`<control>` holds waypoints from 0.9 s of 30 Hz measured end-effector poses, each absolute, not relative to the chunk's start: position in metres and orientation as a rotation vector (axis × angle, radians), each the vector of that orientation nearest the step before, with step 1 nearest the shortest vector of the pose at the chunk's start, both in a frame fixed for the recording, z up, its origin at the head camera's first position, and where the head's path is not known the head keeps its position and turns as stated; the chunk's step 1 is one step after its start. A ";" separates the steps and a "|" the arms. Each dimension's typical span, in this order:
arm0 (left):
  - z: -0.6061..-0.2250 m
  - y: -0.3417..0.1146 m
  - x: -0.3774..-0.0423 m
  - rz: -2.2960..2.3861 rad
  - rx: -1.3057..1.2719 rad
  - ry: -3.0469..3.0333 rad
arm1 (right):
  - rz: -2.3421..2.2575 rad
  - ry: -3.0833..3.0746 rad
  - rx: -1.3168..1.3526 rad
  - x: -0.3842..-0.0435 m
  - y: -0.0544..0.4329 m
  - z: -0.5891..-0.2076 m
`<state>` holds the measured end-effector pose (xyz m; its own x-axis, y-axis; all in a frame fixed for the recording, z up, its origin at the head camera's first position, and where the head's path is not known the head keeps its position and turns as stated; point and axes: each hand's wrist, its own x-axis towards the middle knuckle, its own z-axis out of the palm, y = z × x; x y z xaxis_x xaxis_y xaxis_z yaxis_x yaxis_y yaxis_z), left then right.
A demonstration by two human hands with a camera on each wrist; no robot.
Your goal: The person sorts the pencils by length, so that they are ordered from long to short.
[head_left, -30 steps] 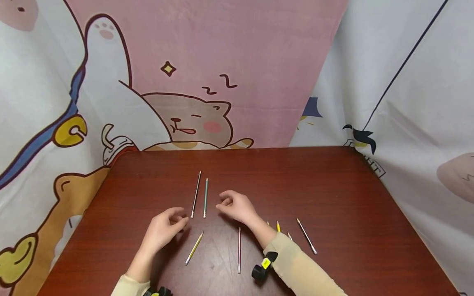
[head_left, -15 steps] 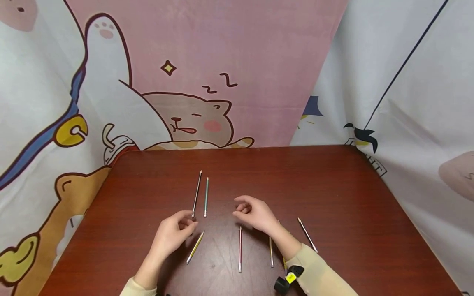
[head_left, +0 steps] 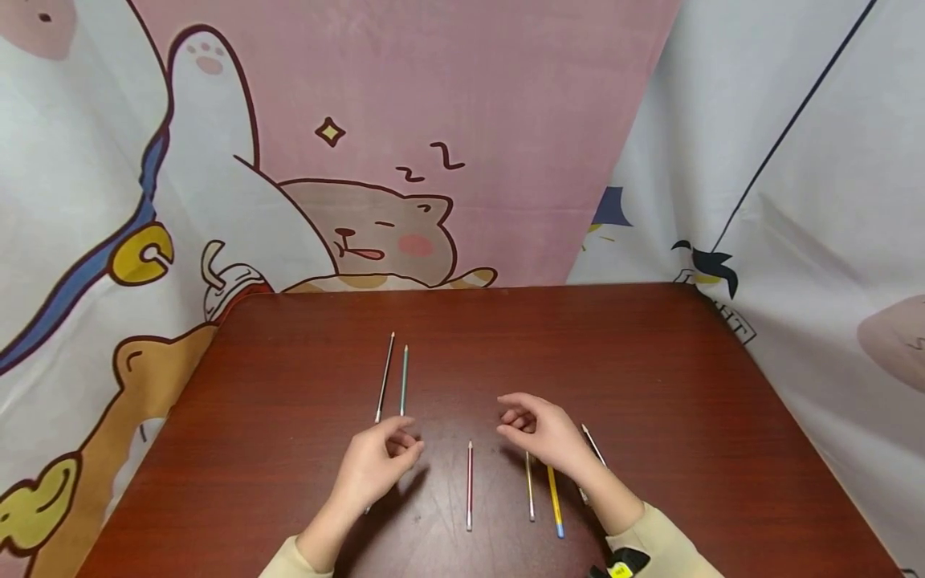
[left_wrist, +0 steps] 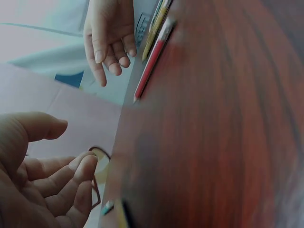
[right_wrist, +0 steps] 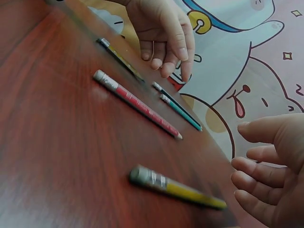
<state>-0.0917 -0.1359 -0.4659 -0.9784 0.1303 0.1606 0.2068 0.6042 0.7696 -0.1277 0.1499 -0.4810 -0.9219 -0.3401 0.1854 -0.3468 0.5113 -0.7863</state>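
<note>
My left hand (head_left: 376, 464) hovers over the table with loosely bent fingers and holds nothing. It covers most of a short yellow pencil, which shows in the right wrist view as a yellow pencil (right_wrist: 121, 59). Just beyond that hand lie a black pencil (head_left: 385, 377) and a teal pencil (head_left: 404, 379), side by side. Between the hands is a red pencil (head_left: 470, 486), pointing away from me. My right hand (head_left: 545, 432), also holding nothing, hangs above the tips of a thin yellow pencil (head_left: 531, 490) and a yellow pencil with a blue end (head_left: 555, 502).
A dark pencil (head_left: 592, 444) lies right of the right hand, partly behind the forearm. Another pencil end (head_left: 584, 497) peeks out beside that forearm. The brown table (head_left: 303, 337) meets a hanging cartoon-print cloth (head_left: 506, 160) at its back and sides.
Both hands have moved to the right, the right one also slightly nearer me. The left hand now covers the short yellow pencil, and pencils once behind the right arm show. The pencils have not moved.
</note>
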 end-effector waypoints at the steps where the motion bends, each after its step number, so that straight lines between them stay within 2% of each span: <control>1: -0.466 -0.133 -0.091 -1.326 -0.306 -2.732 | 1.408 -2.728 0.612 -0.125 0.154 -0.481; 13: -0.474 -0.099 -0.089 -1.306 -0.505 -2.688 | 1.301 -2.660 0.599 -0.108 0.186 -0.484; 19: -0.476 -0.081 -0.086 -1.102 -0.611 -2.695 | 1.193 -2.610 0.655 -0.103 0.199 -0.489; 27: -0.475 -0.063 -0.082 -0.937 -0.610 -2.737 | 1.118 -2.611 0.686 -0.091 0.209 -0.490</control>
